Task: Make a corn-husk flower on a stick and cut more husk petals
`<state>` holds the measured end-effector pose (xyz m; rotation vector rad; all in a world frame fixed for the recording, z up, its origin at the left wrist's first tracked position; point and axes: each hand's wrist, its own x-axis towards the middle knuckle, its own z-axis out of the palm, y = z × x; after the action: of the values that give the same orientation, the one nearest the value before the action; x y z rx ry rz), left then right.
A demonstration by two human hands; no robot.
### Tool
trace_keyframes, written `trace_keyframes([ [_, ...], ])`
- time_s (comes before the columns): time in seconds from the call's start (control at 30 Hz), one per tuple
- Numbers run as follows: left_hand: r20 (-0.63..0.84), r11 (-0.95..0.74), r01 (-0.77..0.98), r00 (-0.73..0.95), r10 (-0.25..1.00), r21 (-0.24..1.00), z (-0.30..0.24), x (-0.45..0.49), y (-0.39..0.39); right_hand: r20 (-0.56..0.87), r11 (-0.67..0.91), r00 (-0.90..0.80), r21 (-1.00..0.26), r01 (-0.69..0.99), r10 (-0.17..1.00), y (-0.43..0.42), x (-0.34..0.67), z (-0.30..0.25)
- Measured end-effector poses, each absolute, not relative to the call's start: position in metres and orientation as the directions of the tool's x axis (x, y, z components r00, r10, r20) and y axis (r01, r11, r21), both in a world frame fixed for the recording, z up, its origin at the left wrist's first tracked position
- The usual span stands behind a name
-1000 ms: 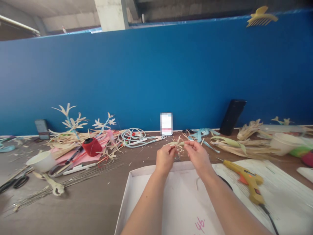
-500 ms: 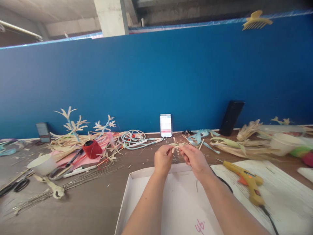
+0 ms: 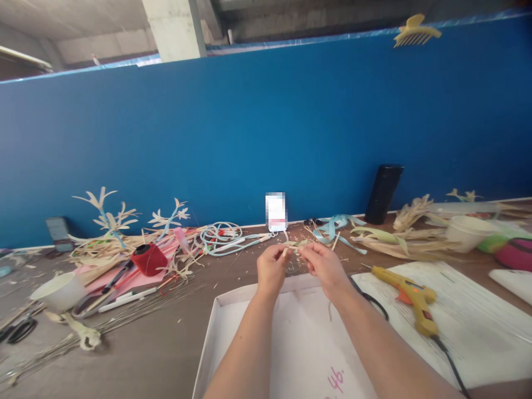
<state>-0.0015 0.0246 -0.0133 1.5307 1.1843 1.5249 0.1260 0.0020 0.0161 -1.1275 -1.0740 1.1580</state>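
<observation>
My left hand point(image 3: 271, 269) and my right hand point(image 3: 325, 265) are raised close together over the far rim of a white shallow box point(image 3: 224, 327). Both pinch a small pale strip of dried husk point(image 3: 294, 245) between fingertips. The fingers of each hand are curled closed around the strip's ends. Most of the piece is hidden by my fingers.
A yellow glue gun point(image 3: 409, 296) lies on white paper point(image 3: 477, 321) to the right. Dried husks point(image 3: 394, 238), a black upright cylinder point(image 3: 381, 194), a white cup point(image 3: 467, 233), a red thread spool point(image 3: 148, 259), scissors point(image 3: 19, 328), wires point(image 3: 124, 313) and husk flowers point(image 3: 108, 213) sit before the blue wall.
My hands have drawn closer together on the husk strip. The view has shifted slightly right and down, so the table objects appear moved left.
</observation>
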Motion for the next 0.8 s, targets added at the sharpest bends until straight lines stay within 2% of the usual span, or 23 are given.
trace_keyframes([
  [0.37,0.317,-0.314,0.047,-0.113,0.942,0.948,-0.009,-0.001,0.025,0.001,0.015,0.11,-0.992,-0.128,0.994,0.003,0.125,0.015],
  [0.5,0.299,-0.297,0.032,-0.117,0.947,0.954,-0.005,-0.001,0.023,-0.026,0.007,0.22,-0.988,-0.151,0.975,0.005,0.126,0.015],
  [0.6,0.276,-0.278,-0.005,-0.109,0.955,0.961,-0.002,0.001,0.021,0.068,0.076,0.249,-0.997,-0.024,0.966,0.008,0.128,0.01],
  [0.7,0.236,-0.241,-0.041,-0.09,0.967,0.97,-0.001,0.001,0.02,0.251,0.224,0.161,-0.96,0.167,0.955,0.01,0.128,0.004],
  [0.8,0.233,-0.235,-0.019,-0.071,0.97,0.972,0.0,0.001,0.019,0.375,0.344,0.086,-0.905,0.249,0.923,0.01,0.126,0.001],
])
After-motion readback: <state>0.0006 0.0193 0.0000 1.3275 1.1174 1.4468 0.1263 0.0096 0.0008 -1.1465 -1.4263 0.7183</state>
